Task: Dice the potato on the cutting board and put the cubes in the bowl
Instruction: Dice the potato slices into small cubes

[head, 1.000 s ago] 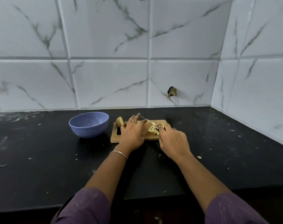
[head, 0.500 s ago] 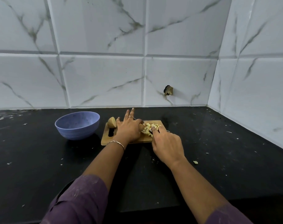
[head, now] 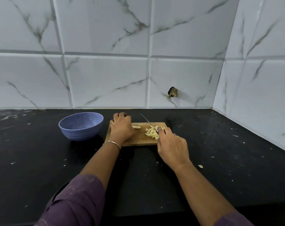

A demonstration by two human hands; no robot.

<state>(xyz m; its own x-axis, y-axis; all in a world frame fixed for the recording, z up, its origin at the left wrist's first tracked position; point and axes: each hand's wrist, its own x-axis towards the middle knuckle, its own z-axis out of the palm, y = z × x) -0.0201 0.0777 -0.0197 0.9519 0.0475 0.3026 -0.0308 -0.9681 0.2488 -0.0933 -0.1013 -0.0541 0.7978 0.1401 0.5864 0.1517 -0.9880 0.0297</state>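
Presently: potato cubes (head: pixel 152 133) heaped at right end of cutting board (head: pixel 138 140); one potato strip (head: pixel 136 127) mid-board. Grip of right hand (head: pixel 172 145) closed round knife (head: pixel 147 120), blade angled above cubes. Curled left hand (head: pixel 121 128) at board's left end, grip contents unseen. Blue bowl (head: pixel 80 128) left of board.

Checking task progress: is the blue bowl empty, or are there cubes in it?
Empty, as far as its inside shows: the bowl holds no cubes; the diced pile sits on the cutting board.

A black countertop (head: pixel 40 168) flecked with pale crumbs runs back to white, grey-veined wall tiles (head: pixel 106 79). One tile has a dark broken hole (head: pixel 172 92) low down; a pale scrap (head: pixel 200 166) lies at right
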